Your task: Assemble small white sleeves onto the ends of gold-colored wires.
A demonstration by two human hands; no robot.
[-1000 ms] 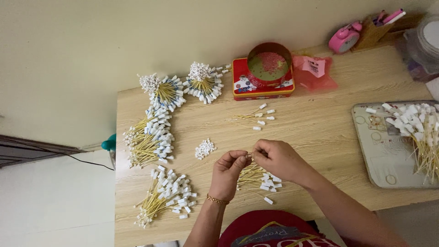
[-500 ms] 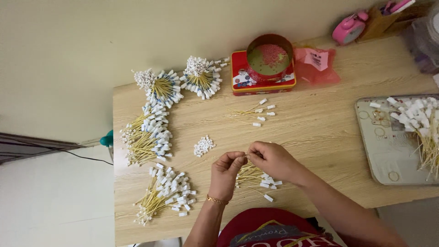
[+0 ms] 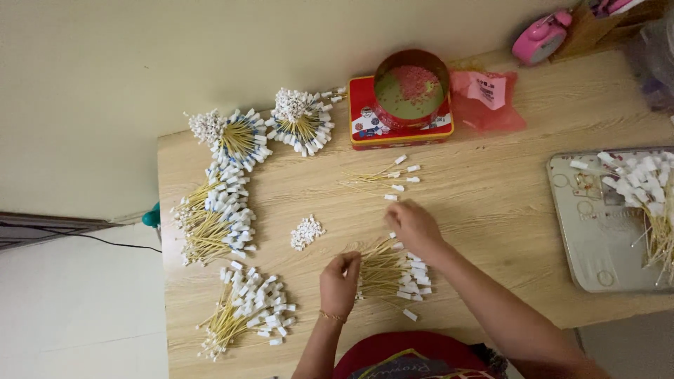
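Separated since the earlier frame, the hands no longer meet over the pile of tagged sticks (image 3: pixel 393 270). Right hand (image 3: pixel 414 226), fingers loosely curled and empty, reaches toward the few loose sticks (image 3: pixel 385 178) farther up the counter (image 3: pixel 505 210). Left hand (image 3: pixel 340 284), curled, touches the pile's left edge; whether it pinches a stick cannot be told. Small white tags (image 3: pixel 307 232) lie just left.
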